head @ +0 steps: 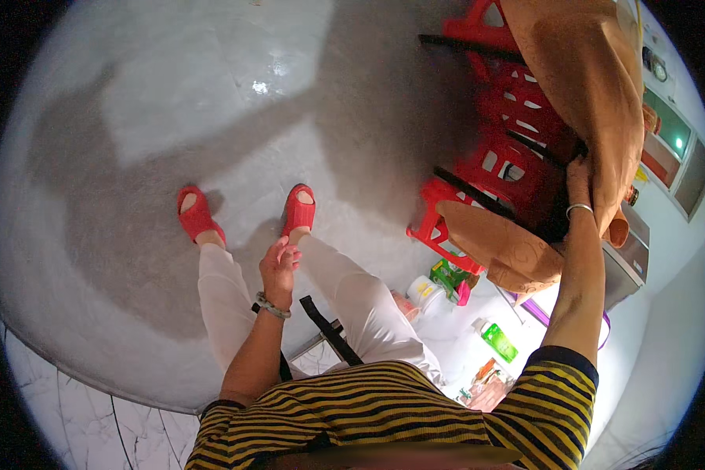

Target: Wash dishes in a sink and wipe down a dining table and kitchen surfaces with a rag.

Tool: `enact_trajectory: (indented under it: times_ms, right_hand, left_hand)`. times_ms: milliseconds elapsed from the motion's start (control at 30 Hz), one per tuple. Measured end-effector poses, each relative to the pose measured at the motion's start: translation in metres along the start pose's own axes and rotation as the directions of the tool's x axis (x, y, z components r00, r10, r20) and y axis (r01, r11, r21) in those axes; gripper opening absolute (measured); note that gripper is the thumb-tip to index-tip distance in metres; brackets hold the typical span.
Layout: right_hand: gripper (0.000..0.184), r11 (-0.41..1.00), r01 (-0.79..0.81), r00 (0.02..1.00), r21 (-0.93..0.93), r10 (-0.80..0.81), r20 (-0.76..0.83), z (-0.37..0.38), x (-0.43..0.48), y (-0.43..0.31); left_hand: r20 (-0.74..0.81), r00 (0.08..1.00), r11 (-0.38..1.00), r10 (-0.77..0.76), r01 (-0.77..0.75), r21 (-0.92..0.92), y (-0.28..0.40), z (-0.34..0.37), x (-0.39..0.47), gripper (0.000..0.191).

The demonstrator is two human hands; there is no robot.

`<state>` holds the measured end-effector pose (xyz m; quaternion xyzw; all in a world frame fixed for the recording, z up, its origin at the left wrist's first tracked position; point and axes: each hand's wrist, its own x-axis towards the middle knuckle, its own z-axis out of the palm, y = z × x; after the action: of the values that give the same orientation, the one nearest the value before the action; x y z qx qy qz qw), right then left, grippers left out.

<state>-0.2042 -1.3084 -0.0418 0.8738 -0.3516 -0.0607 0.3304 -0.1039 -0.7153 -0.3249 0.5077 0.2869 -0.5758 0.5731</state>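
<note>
My left hand (279, 262) hangs in front of my legs, its fingers loosely curled and apart, holding nothing I can see. A beaded bracelet (272, 305) circles that wrist. On the right, my right hand (578, 176) reaches to the edge of a brown patterned cover (608, 106), which looks like a tablecloth. Its fingertips are hidden by the cover and a dark gap, so their grip does not show. The wrist wears a pale bangle (580, 207). Another part of the brown cover (499, 244) droops beside the right forearm. Red plastic stools (523, 106) are beneath it.
Black bars (470, 191) cross the stools. A white tub (426, 292), a green package (446, 275) and a green-labelled bottle (498, 342) stand near my right leg. A metal-sided appliance or cabinet (625, 252) is by the right wall. Grey floor (170, 117) spreads left.
</note>
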Motion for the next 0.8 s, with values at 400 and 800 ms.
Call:
enact_trajectory:
  times_ms: [400,800]
  right_hand:
    - [0.047,0.981,-0.037,0.999,0.189,0.031,0.032,0.007,-0.02,-0.014]
    - [0.046,0.999,-0.01,1.0,0.048,0.01,-0.006,0.001,-0.01,-0.026]
  left_hand:
    - [0.023,0.999,0.998,-0.032,0.034,-0.053,0.013,0.004,-0.001,0.029]
    - [0.011,0.999,0.998,-0.052,0.052,-0.044,0.021,0.006,-0.005,0.031]
